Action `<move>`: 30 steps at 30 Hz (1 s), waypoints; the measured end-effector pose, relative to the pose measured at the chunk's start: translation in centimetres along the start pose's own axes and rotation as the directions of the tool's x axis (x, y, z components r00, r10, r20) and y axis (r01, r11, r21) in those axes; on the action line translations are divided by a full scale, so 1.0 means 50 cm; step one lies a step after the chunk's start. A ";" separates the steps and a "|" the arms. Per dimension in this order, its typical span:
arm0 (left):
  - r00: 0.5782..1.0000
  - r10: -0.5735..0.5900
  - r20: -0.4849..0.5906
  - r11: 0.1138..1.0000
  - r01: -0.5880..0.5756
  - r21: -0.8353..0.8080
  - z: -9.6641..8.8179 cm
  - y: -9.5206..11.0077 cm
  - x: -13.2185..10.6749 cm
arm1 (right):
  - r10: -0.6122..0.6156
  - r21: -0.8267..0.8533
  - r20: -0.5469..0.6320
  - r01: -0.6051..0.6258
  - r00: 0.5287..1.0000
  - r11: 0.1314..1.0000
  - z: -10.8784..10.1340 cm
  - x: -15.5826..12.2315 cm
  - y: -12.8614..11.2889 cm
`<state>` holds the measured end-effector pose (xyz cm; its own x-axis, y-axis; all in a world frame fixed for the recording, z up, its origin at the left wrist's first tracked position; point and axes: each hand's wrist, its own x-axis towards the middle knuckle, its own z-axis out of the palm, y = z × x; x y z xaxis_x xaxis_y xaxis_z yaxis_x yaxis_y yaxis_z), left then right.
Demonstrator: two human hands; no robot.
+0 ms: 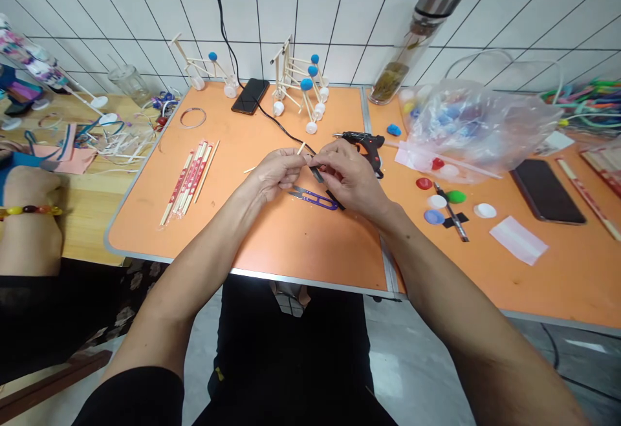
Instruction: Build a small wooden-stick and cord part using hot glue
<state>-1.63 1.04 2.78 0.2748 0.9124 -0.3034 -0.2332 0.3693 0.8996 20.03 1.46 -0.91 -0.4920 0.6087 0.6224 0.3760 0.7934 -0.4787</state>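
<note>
- Work in hand: the left hand is closed in a fingertip pinch, apparently on a thin pale wooden stick; the right hand pinches a short, flat black strip. Both pieces are near the middle of the orange surface, between the hands. Whether they are joined cannot be determined.
- Judged complete: pale wooden stick frames with white round feet and blue rounded lumps, one standing far left, a cluster far middle. Overlap prevents a firm count of the cluster.
- Judged in progress: the piece in the hands, at an early stage; no feet or blue lump visible on it.
- Judged unused: red-and-white paper-wrapped wooden sticks and a bare pale stick at left; a loose blue lump and round plastic caps in red, white, green and blue at right.
- Tools: purple-handled metal snips lie just nearer than the hands, not held; a black-and-red glue gun lies beyond the right hand.
</note>
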 end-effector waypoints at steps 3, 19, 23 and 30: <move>1.000 -0.025 0.012 1.000 0.025 -0.005 0.002 0.003 -0.002 | -0.073 0.025 -0.041 0.074 0.996 0.997 0.009 -0.003 0.016; 0.986 0.158 -0.045 0.984 -0.154 0.087 0.009 -0.009 0.000 | 0.565 0.576 0.022 -0.472 0.825 0.667 0.002 0.018 -0.007; 0.983 0.180 -0.029 0.977 -0.175 0.125 0.016 -0.013 0.000 | 0.603 0.596 0.019 -0.494 0.797 0.634 0.007 0.021 -0.003; 0.974 0.210 -0.089 0.968 -0.194 0.156 0.030 -0.019 0.003 | 0.623 0.474 0.041 -0.564 0.781 0.676 0.028 0.014 0.002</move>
<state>0.02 0.59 2.34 0.1360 0.9815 -0.1346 -0.1340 0.1528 0.9791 18.63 1.98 -1.36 -0.1820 0.9698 0.1626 0.1594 0.1923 -0.9683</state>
